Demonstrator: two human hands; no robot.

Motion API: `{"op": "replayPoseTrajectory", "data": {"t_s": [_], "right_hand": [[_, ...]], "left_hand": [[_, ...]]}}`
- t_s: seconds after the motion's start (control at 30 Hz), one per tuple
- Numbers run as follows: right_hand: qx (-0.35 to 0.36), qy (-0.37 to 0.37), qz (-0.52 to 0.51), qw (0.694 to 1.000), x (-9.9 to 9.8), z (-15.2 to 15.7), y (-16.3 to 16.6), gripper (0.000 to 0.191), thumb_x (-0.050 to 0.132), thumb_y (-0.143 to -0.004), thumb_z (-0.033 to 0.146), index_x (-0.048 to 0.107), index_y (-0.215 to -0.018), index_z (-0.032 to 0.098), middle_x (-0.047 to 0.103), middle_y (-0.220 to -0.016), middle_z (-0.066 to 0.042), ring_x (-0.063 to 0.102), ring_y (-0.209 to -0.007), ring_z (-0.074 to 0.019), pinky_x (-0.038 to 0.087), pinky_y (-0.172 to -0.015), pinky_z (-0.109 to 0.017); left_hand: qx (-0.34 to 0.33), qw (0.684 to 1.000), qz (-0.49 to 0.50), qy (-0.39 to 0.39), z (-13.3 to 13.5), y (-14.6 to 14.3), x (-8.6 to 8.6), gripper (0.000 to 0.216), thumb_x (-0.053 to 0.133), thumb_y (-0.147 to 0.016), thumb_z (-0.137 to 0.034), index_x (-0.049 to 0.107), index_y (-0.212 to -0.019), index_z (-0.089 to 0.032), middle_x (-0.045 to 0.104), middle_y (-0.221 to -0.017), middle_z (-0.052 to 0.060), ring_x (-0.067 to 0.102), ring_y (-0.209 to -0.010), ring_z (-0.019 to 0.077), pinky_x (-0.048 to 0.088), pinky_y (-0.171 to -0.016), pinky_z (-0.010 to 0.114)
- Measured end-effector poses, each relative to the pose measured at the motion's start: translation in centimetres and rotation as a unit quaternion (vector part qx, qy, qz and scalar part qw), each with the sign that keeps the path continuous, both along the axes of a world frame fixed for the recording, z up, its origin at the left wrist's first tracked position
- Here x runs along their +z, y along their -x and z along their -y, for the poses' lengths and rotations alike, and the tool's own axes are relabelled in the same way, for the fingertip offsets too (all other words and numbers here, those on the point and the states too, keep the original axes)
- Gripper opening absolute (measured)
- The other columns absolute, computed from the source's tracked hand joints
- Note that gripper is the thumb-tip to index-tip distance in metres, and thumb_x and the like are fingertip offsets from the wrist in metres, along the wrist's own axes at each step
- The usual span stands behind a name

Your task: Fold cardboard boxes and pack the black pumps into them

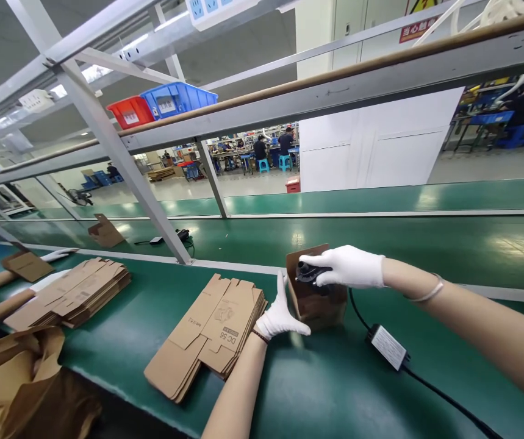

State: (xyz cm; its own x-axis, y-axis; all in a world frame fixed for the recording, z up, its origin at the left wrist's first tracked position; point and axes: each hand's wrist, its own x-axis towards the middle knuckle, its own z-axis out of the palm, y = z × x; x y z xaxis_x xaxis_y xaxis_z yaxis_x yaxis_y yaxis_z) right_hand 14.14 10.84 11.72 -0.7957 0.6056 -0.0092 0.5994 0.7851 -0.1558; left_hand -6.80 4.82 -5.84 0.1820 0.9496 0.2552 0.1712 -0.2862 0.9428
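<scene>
My right hand (pixel 355 266), in a white glove, grips a black corded device (pixel 312 272) at the mouth of an upright open cardboard box (pixel 321 312). The device is partly inside the box, and my fingers hide some of it. From it a black cable hangs over the box's right side to a small block with a white label (pixel 388 347) above the bench. My left hand (pixel 282 314), also gloved, is spread at the box's left side with thumb and fingers apart; whether it touches the box I cannot tell. Left of it lies a stack of flat printed cartons (pixel 207 329).
A co-worker's gloved hands (pixel 51 280) are at the left, by another carton stack (pixel 74 292) and a carton (pixel 27 266). Crumpled brown paper (pixel 19 384) fills the lower left. Beyond a metal post (pixel 124 158), a green conveyor (pixel 403 244) carries an open box (pixel 105 231) and a black device (pixel 182 235).
</scene>
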Motion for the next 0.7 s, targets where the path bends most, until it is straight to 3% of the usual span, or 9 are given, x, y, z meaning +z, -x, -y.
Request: {"op": "replayPoseTrajectory", "data": {"t_s": [0.17, 0.27, 0.37, 0.5, 0.6, 0.7], "right_hand": [[0.054, 0.034, 0.079, 0.995, 1.1, -1.1, 1.9, 0.050, 0.062, -0.081, 0.039, 0.061, -0.131, 0.034, 0.074, -0.095, -0.003, 0.068, -0.079, -0.0239, 0.044, -0.062, -0.028], [0.056, 0.042, 0.133, 0.989, 1.4, -1.2, 2.8, 0.049, 0.069, -0.071, 0.037, 0.068, -0.120, 0.035, 0.070, -0.071, 0.001, 0.064, -0.060, -0.0195, 0.041, -0.055, -0.027], [0.062, 0.054, 0.150, 0.985, 0.2, -1.3, 4.2, 0.035, 0.078, -0.058, 0.031, 0.077, -0.093, 0.035, 0.057, -0.049, 0.007, 0.055, -0.045, -0.0156, 0.040, -0.052, -0.027], [0.077, 0.084, 0.167, 0.979, -2.9, -2.2, 6.7, 0.019, 0.086, -0.049, 0.025, 0.072, -0.061, 0.027, 0.048, -0.041, 0.009, 0.053, -0.043, -0.0139, 0.045, -0.056, -0.029], [0.081, 0.113, 0.180, 0.974, -5.0, -3.2, 7.7, 0.025, 0.084, -0.061, 0.040, 0.067, -0.056, 0.022, 0.054, -0.047, 0.006, 0.055, -0.047, -0.0129, 0.050, -0.060, -0.029], [0.072, 0.121, 0.150, 0.979, -6.8, -3.5, 7.8, 0.031, 0.067, -0.087, 0.046, 0.068, -0.080, 0.016, 0.065, -0.070, 0.001, 0.062, -0.062, -0.0131, 0.054, -0.067, -0.031]], "left_hand": [[0.016, 0.999, -0.019, -0.025, -0.2, -1.5, 0.2, 0.133, 0.085, -0.053, -0.028, -0.006, -0.151, -0.020, 0.035, -0.147, 0.018, 0.033, -0.139, 0.0348, 0.027, -0.115, 0.052], [-0.002, 0.999, -0.008, -0.036, -0.5, -1.6, 0.5, 0.131, 0.084, -0.053, -0.027, -0.003, -0.151, -0.020, 0.036, -0.147, 0.017, 0.038, -0.136, 0.0337, 0.031, -0.114, 0.050], [0.007, 0.999, -0.018, -0.038, -0.7, -1.8, 0.4, 0.131, 0.084, -0.052, -0.025, -0.001, -0.151, -0.020, 0.038, -0.146, 0.016, 0.040, -0.135, 0.0325, 0.033, -0.113, 0.048], [0.028, 0.999, -0.038, -0.011, -0.7, -2.0, 0.5, 0.131, 0.083, -0.049, -0.024, 0.002, -0.151, -0.018, 0.043, -0.143, 0.016, 0.043, -0.131, 0.0331, 0.034, -0.112, 0.048], [0.037, 0.998, -0.052, 0.007, -0.4, -2.0, 0.6, 0.130, 0.082, -0.051, -0.026, 0.001, -0.151, -0.015, 0.042, -0.142, 0.019, 0.044, -0.130, 0.0351, 0.035, -0.111, 0.051], [0.039, 0.997, -0.062, 0.017, -0.4, -1.9, 0.5, 0.128, 0.081, -0.052, -0.026, 0.001, -0.152, -0.015, 0.041, -0.143, 0.020, 0.045, -0.128, 0.0359, 0.036, -0.110, 0.051]]}}
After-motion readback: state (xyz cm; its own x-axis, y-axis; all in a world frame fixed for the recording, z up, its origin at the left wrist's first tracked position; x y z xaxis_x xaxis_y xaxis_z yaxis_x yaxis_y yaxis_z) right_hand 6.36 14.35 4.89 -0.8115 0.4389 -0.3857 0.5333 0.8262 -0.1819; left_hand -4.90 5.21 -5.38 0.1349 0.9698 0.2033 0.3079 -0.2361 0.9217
